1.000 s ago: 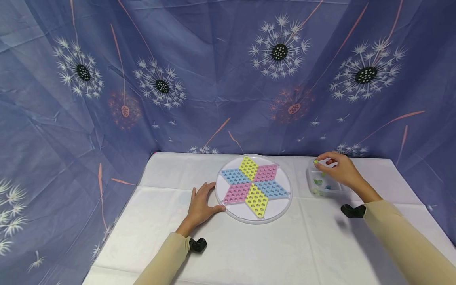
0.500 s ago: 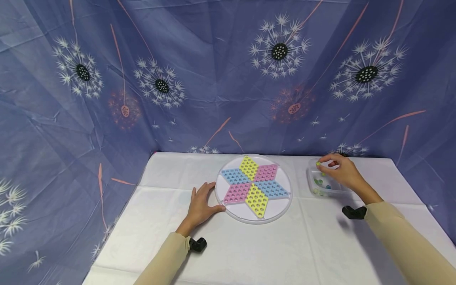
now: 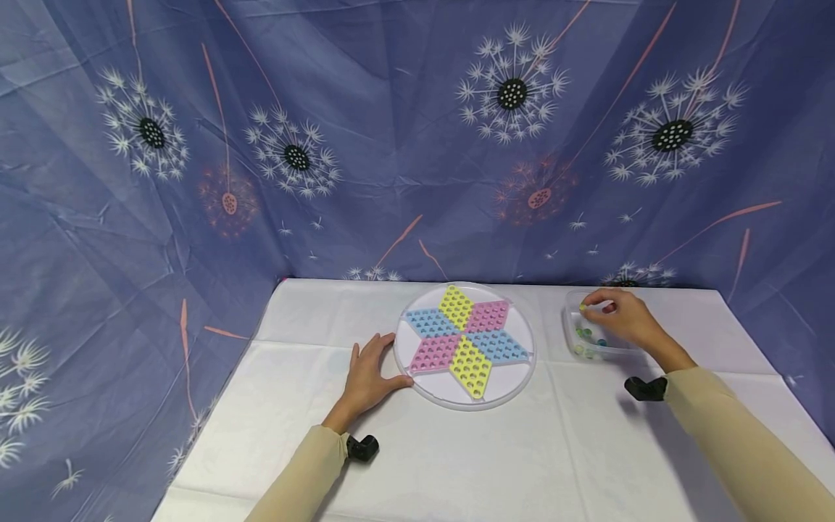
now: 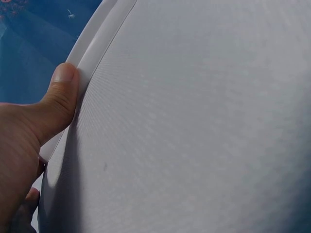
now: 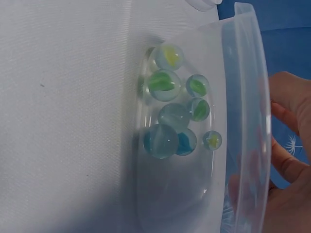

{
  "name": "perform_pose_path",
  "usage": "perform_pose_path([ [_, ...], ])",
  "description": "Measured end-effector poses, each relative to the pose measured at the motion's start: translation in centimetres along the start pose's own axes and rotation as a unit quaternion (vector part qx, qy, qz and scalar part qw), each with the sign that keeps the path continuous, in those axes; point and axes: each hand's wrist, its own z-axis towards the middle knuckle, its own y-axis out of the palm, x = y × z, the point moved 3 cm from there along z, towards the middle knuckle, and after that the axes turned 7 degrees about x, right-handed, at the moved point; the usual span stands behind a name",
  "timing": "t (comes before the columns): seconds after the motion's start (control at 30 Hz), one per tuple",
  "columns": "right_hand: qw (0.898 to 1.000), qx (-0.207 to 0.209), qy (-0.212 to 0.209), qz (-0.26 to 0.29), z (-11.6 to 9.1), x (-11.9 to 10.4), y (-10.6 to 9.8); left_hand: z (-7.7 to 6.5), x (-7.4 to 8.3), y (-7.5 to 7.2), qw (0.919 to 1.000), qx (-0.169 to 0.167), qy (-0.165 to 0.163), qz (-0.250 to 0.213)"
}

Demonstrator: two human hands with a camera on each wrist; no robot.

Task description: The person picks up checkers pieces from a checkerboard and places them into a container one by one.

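Note:
My left hand (image 3: 367,377) lies at the left edge of a round white Chinese checkers board (image 3: 509,377), thumb and index finger touching its rim. The left wrist view has the thumb (image 4: 60,94) against the rim. Pink, yellow and blue points with small holes form a star on the board. Over a clear plastic box (image 5: 250,107), my right hand (image 3: 625,319) pinches a yellowish marble (image 3: 583,307) between thumb and index finger. Several glass marbles (image 5: 164,85), with green, blue or yellow swirls, lie in the box. The box wall partly blurs the right fingers in the wrist view.
A white cloth (image 3: 496,464) covers the table. Behind and to the left hangs a blue curtain (image 3: 391,145) with dandelion prints. The box stands right of the board, near the table's back edge.
My right hand has lowered slightly toward the box, with the yellowish marble still between its fingertips. The left hand and the board have stayed in place.

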Motion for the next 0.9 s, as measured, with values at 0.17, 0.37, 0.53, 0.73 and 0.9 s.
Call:
perform_pose_path([
  [0.17, 1.000, -0.018, 0.001, -0.008, -0.07, 0.28, 0.21, -0.05, -0.01, 0.04, 1.0000, 0.000, 0.002, 0.000],
  [0.37, 1.000, -0.020, 0.001, -0.008, 0.03, 0.53, 0.33, -0.01, -0.08, 0.06, 1.0000, -0.001, 0.000, 0.005],
  [0.53, 1.000, -0.016, -0.001, -0.005, 0.19, 0.61, 0.40, 0.04, -0.03, 0.03, 1.0000, -0.001, -0.003, 0.004],
  [0.73, 1.000, -0.015, -0.001, -0.002, 0.16, 0.72, 0.57, 0.04, 0.05, -0.01, 1.0000, 0.000, -0.003, 0.006],
  [0.9, 1.000, -0.012, -0.007, -0.002, 0.15, 0.73, 0.68, 0.06, 0.12, -0.03, 1.0000, -0.002, -0.006, 0.006],
])
